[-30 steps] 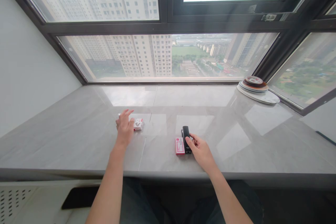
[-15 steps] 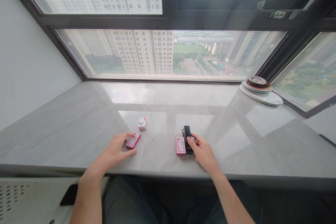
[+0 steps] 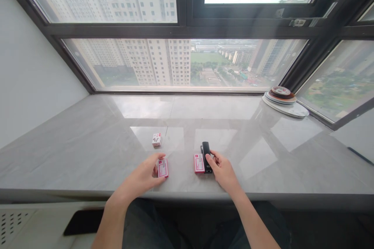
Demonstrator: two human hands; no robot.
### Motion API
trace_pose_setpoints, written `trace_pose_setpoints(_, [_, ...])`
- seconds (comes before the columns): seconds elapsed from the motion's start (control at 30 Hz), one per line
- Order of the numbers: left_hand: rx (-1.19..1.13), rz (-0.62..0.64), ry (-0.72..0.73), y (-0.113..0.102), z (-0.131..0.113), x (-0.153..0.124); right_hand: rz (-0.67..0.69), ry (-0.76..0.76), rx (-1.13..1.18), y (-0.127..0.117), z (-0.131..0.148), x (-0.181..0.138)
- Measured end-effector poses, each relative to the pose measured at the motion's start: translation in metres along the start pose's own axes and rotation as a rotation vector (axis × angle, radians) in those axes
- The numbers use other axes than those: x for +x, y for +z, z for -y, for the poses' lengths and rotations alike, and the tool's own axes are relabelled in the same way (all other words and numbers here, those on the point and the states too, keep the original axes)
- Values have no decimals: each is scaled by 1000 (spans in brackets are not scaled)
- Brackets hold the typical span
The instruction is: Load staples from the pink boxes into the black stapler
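Note:
My left hand (image 3: 146, 177) pinches a small pink-and-white box (image 3: 163, 168) that lies flat on the grey stone sill (image 3: 87, 148). To its right, my right hand (image 3: 224, 170) grips a black stapler (image 3: 206, 156) from the right side, fingers curled on it. A second pink box (image 3: 199, 163) lies right against the stapler's left side. Farther back sits a small white-and-red carton (image 3: 156, 139), apart from both hands.
A stack of round plates (image 3: 284, 99) rests at the sill's far right corner by the window frame. A white wall bounds the left end. The sill's front edge runs just under my wrists, my lap below it.
My left hand left the far white carton, took a pink box at the left front and slid it right toward the stapler. My right hand stayed on the stapler.

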State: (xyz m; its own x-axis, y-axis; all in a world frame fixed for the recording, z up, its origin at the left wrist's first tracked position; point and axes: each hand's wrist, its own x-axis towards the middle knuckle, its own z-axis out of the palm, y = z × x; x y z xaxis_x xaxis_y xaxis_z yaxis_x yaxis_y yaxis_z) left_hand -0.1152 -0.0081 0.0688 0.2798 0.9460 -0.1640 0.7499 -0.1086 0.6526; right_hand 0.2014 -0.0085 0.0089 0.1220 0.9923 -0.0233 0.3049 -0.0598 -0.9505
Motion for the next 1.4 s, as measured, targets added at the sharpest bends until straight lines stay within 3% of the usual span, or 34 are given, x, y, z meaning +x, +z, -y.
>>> trace_pose_setpoints(0.17, [8,-105,270,29,-53,21,-6,-21,-30,0,2,-1])
trace_pose_setpoints(0.33, [4,-71,435,52,-91,44,-24,-43,-25,-1,5,-2])
trace_pose_setpoints(0.57, [-87,14,389,60,-80,53,-44,-22,-19,-1,8,-3])
trace_pose_setpoints(0.97, [-162,-11,379,80,-69,56,-35,15,-3,-1,9,-7])
trace_pose_setpoints(1.07, [-108,-68,415,73,-63,54,-36,38,24,-10,12,-18])
trace_pose_setpoints(1.17, [-22,-369,253,44,-36,59,58,59,46,-22,14,-36])
trace_pose_setpoints(1.23, [48,-659,-53,17,-10,69,104,64,-8,-26,15,-45])
trace_pose_setpoints(1.27, [77,-702,-214,5,2,75,104,63,-59,-26,16,-47])
trace_pose_setpoints(1.3, [81,-634,-289,-5,11,81,96,61,-116,-25,17,-47])
trace_pose_setpoints(1.4, [79,-498,-243,-10,19,97,107,24,-234,-18,21,-37])
